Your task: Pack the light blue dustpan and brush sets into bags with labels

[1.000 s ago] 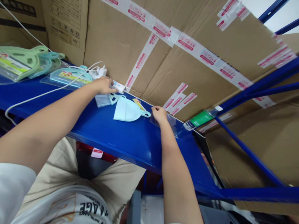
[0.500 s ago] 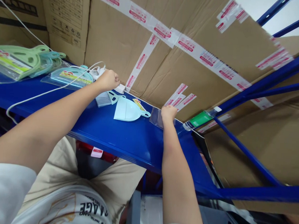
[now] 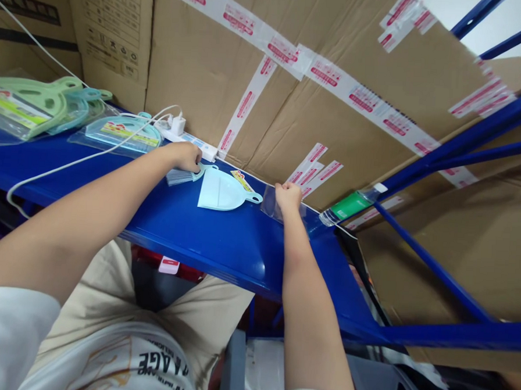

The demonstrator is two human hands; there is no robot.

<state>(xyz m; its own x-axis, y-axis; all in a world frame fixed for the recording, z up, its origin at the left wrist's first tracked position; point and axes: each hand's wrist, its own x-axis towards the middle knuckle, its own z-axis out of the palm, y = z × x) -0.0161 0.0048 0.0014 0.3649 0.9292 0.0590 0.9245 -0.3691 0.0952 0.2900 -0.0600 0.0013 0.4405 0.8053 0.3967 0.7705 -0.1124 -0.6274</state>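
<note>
My left hand is closed, fingers curled down onto a small hand brush with pale bristles and a light-blue handle, partly covered by the hand. Right beside the brush lies a light-blue dustpan, its looped handle pointing right. A small yellow label card sits behind the dustpan. Farther right, my right hand is closed on a clear plastic bag lying on the blue shelf; its fingertips are hidden.
Bagged green and blue dustpans and a bagged light-blue set lie at left, crossed by a white cable. A power strip stands against the large cardboard box. A green-labelled bottle leans by the blue frame at right.
My left hand has come down from beside the power strip onto the brush, uncovering the plug and strip. My right hand has shifted slightly left on the bag.
</note>
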